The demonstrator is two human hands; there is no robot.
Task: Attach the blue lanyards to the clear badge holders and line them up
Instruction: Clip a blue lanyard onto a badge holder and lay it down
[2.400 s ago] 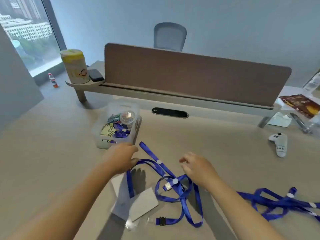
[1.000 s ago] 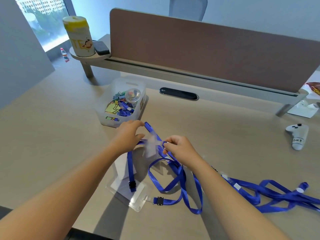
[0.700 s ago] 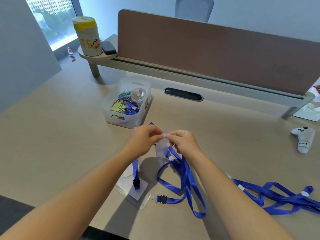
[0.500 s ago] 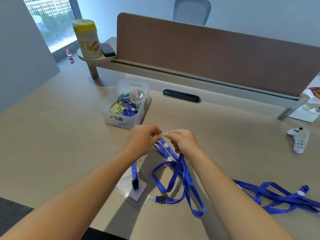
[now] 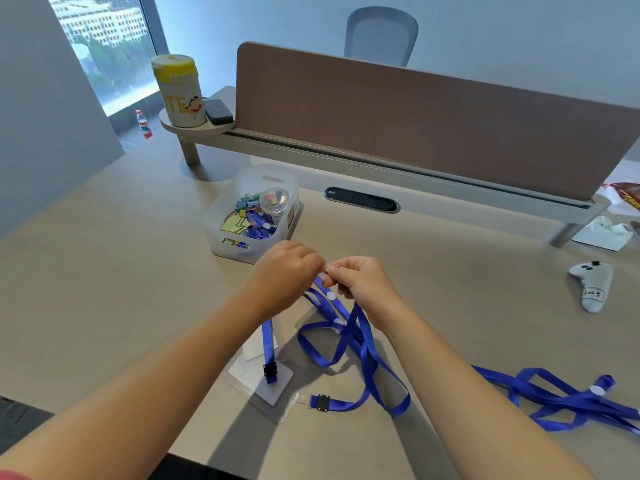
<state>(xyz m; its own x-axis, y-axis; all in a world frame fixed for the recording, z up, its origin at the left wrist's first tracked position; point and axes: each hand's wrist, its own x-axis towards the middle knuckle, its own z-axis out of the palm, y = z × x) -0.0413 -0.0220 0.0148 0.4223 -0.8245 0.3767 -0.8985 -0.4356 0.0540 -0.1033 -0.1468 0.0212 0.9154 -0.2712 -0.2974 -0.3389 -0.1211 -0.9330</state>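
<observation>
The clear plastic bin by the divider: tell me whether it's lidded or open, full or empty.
Open and partly full. The clear plastic bin shows no lid, and colourful binder clips and a small round clear tub lie inside.

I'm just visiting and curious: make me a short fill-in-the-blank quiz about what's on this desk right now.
1. The straps lying under the hands are ____ in colour.
2. The tall canister on the round shelf has a ____ lid.
3. The clear bin of clips sits to the ____ of the dark slot in the desk.
4. The left hand and right hand meet at a small clear piece, above the ____.

Missing words: blue; yellow; left; desk
</observation>
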